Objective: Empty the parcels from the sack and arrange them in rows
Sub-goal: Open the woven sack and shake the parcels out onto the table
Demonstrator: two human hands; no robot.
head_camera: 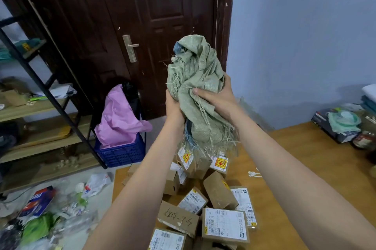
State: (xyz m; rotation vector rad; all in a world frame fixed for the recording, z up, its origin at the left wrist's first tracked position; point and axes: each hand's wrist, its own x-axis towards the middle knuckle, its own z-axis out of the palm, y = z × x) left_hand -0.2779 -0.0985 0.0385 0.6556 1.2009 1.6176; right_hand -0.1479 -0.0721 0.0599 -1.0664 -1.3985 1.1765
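Note:
A crumpled grey-green woven sack [196, 70] with frayed edges hangs bunched up in the air above the wooden table [295, 158]. My left hand [173, 107] grips it from the left side and my right hand [218, 97] grips it from the right, thumb across the cloth. Below the sack, several brown cardboard parcels [218, 190] with white shipping labels lie in a loose heap on the table. One parcel [179, 218] bears handwritten numbers. A flat labelled parcel [224, 224] lies at the front of the heap.
A blue crate [122, 154] with pink plastic stands by the dark door. Wooden shelving [40, 127] fills the left. Litter and wrappers [40, 209] cover the floor at lower left. Boxes and a jar [341, 125] sit at the table's far right.

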